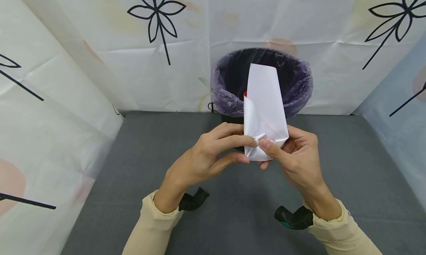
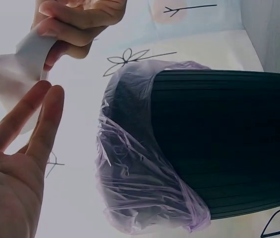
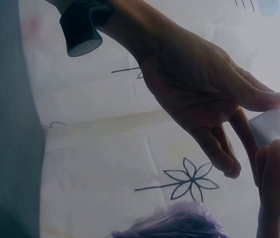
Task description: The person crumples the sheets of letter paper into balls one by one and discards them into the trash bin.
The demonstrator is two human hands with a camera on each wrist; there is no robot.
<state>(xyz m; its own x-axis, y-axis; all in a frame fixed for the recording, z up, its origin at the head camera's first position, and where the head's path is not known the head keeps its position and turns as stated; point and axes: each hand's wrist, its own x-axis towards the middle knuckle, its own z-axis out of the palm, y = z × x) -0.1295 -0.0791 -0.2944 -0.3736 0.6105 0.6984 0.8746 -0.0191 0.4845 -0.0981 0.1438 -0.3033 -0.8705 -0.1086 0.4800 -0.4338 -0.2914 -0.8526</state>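
Observation:
A white folded paper packet [image 1: 264, 96] is held upright in front of the bin, its lower end creased and folded over. A bit of red shows at its left edge. My right hand [image 1: 301, 160] grips the lower right corner, thumb on the front and fingers behind. With my left hand [image 1: 208, 151] I hold the lower left side, one finger lying on the front face and another behind the edge. In the left wrist view, fairly straight fingers of the left hand [image 2: 16, 163] touch the paper [image 2: 18, 74]. The packet's back is hidden in the head view.
A black bin [image 2: 229, 144] lined with a purple plastic bag [image 1: 224, 99] stands behind the hands, beyond the far edge of the grey table [image 1: 149, 148]. White patterned sheets [image 1: 116, 74] hang behind and at the left, with a bluish one at the right.

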